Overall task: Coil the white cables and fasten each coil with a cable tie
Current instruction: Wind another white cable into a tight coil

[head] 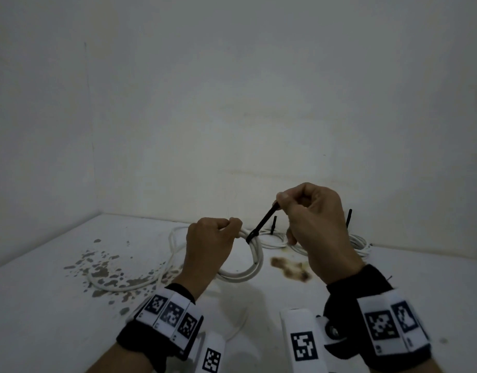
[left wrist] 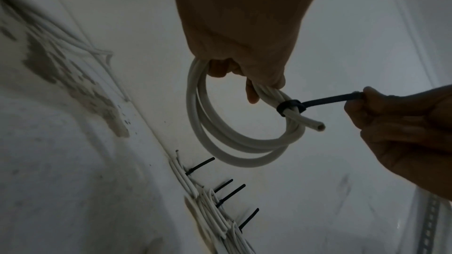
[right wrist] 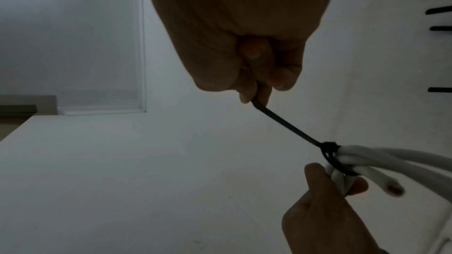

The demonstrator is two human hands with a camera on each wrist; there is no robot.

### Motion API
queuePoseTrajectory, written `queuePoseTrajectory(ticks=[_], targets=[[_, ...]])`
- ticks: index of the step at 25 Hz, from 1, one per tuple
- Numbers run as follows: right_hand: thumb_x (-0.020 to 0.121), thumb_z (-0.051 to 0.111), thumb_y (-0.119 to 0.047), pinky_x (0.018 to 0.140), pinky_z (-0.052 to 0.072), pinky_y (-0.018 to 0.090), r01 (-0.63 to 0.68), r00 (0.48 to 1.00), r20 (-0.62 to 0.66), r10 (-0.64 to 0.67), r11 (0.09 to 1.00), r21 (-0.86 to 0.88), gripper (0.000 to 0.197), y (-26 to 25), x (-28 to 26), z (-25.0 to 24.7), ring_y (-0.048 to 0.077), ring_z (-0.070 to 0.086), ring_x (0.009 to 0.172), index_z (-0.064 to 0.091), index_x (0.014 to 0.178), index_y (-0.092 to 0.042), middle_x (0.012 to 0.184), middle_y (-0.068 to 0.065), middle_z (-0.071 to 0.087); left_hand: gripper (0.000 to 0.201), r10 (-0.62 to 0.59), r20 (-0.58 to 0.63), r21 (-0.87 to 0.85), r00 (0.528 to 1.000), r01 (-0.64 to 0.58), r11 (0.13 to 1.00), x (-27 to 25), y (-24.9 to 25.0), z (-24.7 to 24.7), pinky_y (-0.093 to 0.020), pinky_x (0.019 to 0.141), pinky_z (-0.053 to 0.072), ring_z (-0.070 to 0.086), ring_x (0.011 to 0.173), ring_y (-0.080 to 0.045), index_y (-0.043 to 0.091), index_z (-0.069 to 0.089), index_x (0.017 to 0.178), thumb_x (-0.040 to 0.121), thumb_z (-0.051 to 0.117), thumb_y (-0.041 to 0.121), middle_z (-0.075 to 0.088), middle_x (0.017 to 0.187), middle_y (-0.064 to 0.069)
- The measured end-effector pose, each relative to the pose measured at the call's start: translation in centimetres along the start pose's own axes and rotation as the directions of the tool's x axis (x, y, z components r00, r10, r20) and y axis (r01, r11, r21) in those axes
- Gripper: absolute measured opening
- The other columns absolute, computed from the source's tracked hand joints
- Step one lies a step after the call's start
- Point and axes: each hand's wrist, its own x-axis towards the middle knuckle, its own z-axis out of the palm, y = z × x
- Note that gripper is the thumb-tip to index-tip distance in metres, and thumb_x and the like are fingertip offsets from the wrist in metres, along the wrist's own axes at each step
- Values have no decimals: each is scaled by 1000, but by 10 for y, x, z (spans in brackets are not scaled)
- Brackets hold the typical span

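Our left hand grips the white cable coil to steady it, while our right hand pinches the black cable tie tail, apparently cinching it tight.

white cable coil | black cable tie | white table, grey-brown stains | black-and-white checkered wristbands

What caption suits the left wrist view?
Left hand grips a white cable coil while the right hand pulls a black cable tie.
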Motion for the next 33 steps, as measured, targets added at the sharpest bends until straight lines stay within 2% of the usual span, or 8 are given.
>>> queuePoseTrajectory(ticks=[3, 7, 10, 13, 20, 23, 27, 33], targets=[[93, 66, -13, 46, 38, 22, -2, 999, 38, 2, 1000, 0, 21, -1, -1, -1, 4, 46, 39, 67, 72, -10, 76, 3, 72, 38, -18, 34, 26, 999, 17, 1000, 2, -2, -3, -31, 49, 41, 43, 39, -11, 18, 72, 55, 85, 56, 36, 45, 36, 7], [95, 64, -35, 42, 46, 25, -209, 956, 227, 185, 974, 88, 33, -8, 0, -10, 15, 53, 42, 69, 89, -3, 90, 6, 73, 45, -116, 40, -12, 992, 117, 993, 11, -2, -10, -29, 53, 28, 28, 46, -11, 16, 42, 53, 94, 55, 29, 29, 46, 3], [95, 51, -59, 51, 50, 33, -469, 842, 328, 429, 882, 48, 55, 5, 3, -11, 24, 63, 58, 66, 99, -6, 88, 11, 70, 38, -261, 142, -187, 955, 285, 940, 19, 6, -12, -30, 57, 30, 31, 49, -16, 13, 56, 66, 98, 48, 30, 33, 46, 6], [96, 44, -65, 47, 46, 28, -544, 752, 395, 528, 835, -79, 63, 18, 1, -7, 26, 63, 56, 64, 92, -5, 76, 11, 69, 45, -319, 229, -258, 919, 374, 891, 20, 18, -12, -26, 52, 33, 40, 47, -13, 13, 72, 79, 100, 39, 34, 47, 49, 4], [104, 50, -32, 52, 55, 32, -566, 744, 452, 492, 824, 37, 40, 19, -1, -1, 25, 72, 70, 69, 96, 2, 86, 18, 75, 49, -290, 311, -299, 905, 383, 874, 20, 21, -13, -27, 52, 30, 39, 47, -12, 9, 71, 84, 102, 31, 30, 47, 49, 1], [105, 40, -7, 49, 57, 29, -754, 653, 509, 561, 544, 367, 30, 27, -1, 11, 24, 70, 57, 61, 86, 3, 72, 16, 71, 42, -286, 286, -299, 914, 369, 880, 17, 21, -10, -23, 50, 33, 45, 46, -7, 15, 71, 79, 100, 35, 24, 52, 48, 7], [101, 36, -4, 34, 17, 19, -813, 577, 563, 591, 350, 466, 29, 33, 5, 14, 8, 24, 34, 50, 75, -7, 49, -4, 29, 44, -234, 275, -291, 933, 313, 904, 17, 16, -7, -27, 51, 26, 39, 45, -10, 25, 68, 67, 98, 37, 20, 48, 46, 9], [102, 41, -5, 26, 10, 16, -744, 651, 422, 631, 422, 518, 34, 33, 1, 22, 6, 13, 25, 56, 71, -3, 39, -7, 20, 39, -185, 284, -228, 941, 254, 940, 13, 16, -5, -28, 54, 30, 42, 46, -9, 27, 66, 68, 97, 41, 21, 49, 47, 12]])
